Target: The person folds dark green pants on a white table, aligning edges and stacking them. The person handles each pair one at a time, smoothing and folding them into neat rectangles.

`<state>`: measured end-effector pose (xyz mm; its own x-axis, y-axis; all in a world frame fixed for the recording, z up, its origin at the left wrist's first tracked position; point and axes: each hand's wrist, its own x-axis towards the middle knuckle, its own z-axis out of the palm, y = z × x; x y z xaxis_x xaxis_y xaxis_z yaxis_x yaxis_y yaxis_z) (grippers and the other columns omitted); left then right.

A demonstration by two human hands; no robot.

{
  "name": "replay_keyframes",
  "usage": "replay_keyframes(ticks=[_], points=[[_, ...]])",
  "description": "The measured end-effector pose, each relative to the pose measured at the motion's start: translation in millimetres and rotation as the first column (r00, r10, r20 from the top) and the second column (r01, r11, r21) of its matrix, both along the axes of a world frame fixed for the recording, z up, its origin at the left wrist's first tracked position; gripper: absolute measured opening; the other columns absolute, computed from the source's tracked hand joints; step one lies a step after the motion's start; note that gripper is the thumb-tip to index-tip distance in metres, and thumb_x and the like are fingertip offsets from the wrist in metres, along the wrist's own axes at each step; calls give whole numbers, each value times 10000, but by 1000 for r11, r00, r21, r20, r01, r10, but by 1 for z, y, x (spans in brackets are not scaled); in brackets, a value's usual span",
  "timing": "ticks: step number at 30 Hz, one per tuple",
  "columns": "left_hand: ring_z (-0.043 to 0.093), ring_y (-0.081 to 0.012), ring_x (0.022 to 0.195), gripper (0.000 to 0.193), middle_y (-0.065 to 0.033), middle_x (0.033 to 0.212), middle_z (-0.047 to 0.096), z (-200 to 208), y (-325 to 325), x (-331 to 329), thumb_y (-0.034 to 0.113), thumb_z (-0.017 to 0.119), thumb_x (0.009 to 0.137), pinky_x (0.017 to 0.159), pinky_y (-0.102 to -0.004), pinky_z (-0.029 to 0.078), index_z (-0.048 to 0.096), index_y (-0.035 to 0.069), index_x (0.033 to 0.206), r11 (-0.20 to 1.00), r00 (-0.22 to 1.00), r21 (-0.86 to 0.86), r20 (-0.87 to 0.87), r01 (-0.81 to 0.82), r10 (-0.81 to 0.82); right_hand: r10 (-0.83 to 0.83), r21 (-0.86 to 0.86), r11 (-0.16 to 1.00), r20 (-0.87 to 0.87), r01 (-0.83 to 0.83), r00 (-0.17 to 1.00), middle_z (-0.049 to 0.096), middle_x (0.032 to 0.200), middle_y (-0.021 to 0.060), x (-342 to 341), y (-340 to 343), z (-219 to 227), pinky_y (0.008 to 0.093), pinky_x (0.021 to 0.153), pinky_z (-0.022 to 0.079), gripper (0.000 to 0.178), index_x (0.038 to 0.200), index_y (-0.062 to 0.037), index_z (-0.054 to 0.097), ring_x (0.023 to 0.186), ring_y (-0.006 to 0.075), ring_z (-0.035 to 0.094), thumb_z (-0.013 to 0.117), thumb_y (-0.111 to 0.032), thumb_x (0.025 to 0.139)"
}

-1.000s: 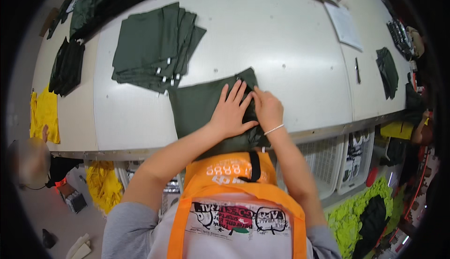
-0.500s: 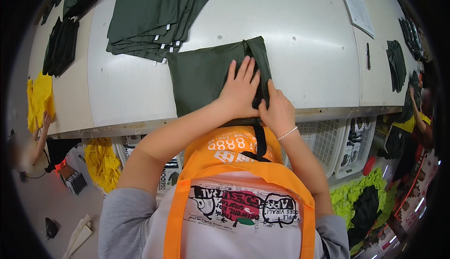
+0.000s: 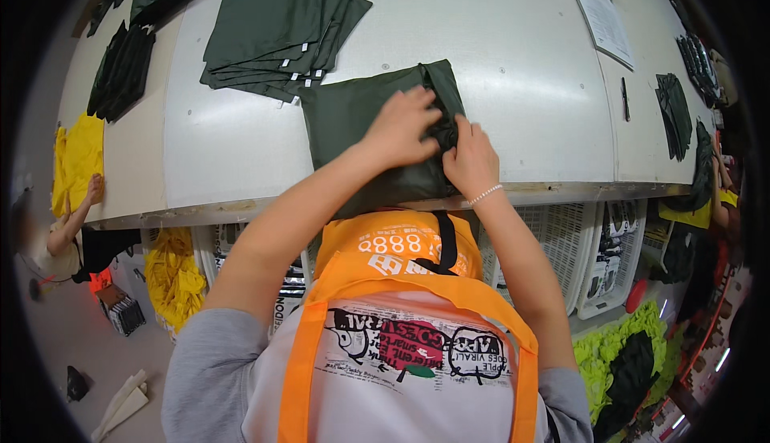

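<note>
A dark green fabric pouch point(image 3: 353, 122) lies flat at the table's front edge, right before me. Along its right side runs a loose, dark opening with a folded flap. Over this opening is my left hand point(image 3: 403, 128), slightly blurred, its fingers bent and apart from the thumb, holding nothing that I can see. At the pouch's right edge my right hand point(image 3: 472, 158) is closed on the fabric, fingertips at the flap. Just beyond the pouch, to the left, is a fanned stack of similar green pouches point(image 3: 269, 18) with small white tags.
Papers point(image 3: 603, 26) and a pen point(image 3: 625, 99) lie on the white table point(image 3: 537, 122) at right. Dark folded fabric point(image 3: 122, 70) and yellow fabric point(image 3: 79, 158) sit at left, beside another person's hand. White crates point(image 3: 541, 242) stand below the front edge.
My left hand has lifted off its flat position on the pouch, and its fingers have bent at the opening. My right hand has moved slightly away from me along the edge.
</note>
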<state>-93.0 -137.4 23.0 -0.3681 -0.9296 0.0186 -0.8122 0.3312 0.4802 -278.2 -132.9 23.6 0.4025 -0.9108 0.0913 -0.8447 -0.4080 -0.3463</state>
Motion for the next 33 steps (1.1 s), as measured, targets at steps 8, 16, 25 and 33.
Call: replay_keyframes(ticks=[8,16,25,33], points=[[284,-341,1342,609,-130,1450,342,-25,-3,21,504,544,857,1065,-572,208,410,248,1394,938,934,-283,236,-197,268,53,-13,998,-147,-56,988,607,858,123,34,-48,-9,358,601,536,392,1237,-13,499,720,280,643,546,-118,863],[327,-315,1297,605,-122,1452,334,-34,-10,27,383,546,858,1032,-517,247,382,182,1404,963,949,-166,197,-213,245,388,-119,891,-298,-437,872,578,969,188,58,-52,-14,394,727,503,219,916,79,617,920,305,600,553,-119,848],[422,-282,1190,475,-96,1289,504,-40,-47,29,307,455,911,962,-445,307,476,45,1307,953,951,-2,58,-304,304,12,311,948,185,-70,983,645,731,170,69,-125,-38,390,645,524,190,1071,-11,572,664,299,646,509,-101,916],[570,-312,1033,324,-95,1056,650,-41,-88,20,336,458,912,866,-470,416,671,143,1062,791,832,263,115,-552,542,49,378,921,137,-98,989,643,739,203,79,-140,-35,449,651,508,96,954,-32,548,708,384,628,510,-108,910]])
